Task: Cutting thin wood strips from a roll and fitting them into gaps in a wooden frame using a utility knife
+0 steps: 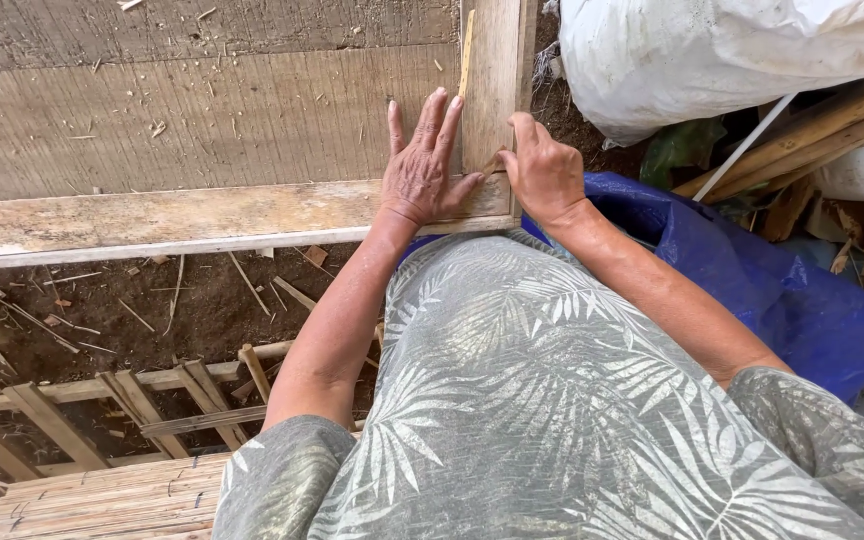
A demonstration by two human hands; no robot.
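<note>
My left hand (pixel 422 165) lies flat, fingers spread, on a woven bamboo mat panel (pixel 202 110) at the inner corner of its pale wooden frame (pixel 152 222). A thin bamboo strip (pixel 466 55) runs up along the frame's upright board (pixel 497 70), just beside my left fingertips. My right hand (pixel 544 172) is at the same corner, its thumb and fingers pinched on the strip's lower end. My arms reach out over a grey leaf-print garment.
A white sack (pixel 712 50) lies at the upper right, with a blue tarp (pixel 802 300) and loose wooden sticks (pixel 812 130) below it. Dark soil with wood scraps is under the frame. A bamboo lattice and bundled slats (pixel 102 495) sit at lower left.
</note>
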